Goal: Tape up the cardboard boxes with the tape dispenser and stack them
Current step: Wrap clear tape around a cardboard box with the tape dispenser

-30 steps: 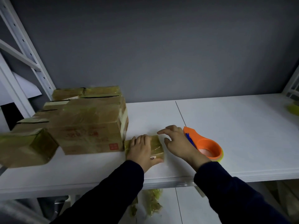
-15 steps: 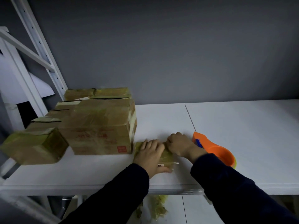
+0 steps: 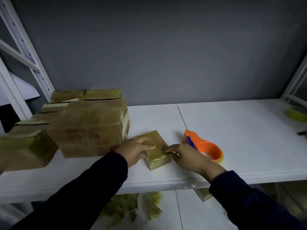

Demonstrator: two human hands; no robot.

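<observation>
Now the small box [image 3: 157, 153], wrapped in yellowish tape, lies flat on the white shelf [image 3: 232, 138] near its front edge. The left hand [image 3: 134, 150] rests on top of the small box with its fingers laid almost straight, so its grip is open and presses only. The right hand [image 3: 186, 155] touches the right edge of the small box with its fingertips; its grip closes around nothing that I can see. Just right of the small box, behind the right hand, lies the orange tape dispenser [image 3: 204, 148]. Left of the small box stands a large cardboard box [image 3: 89, 128], almost touching it, with more boxes behind. Further left is another taped box [image 3: 25, 151]. Below the small box, under the shelf, lie crumpled tape scraps [image 3: 123, 208].
</observation>
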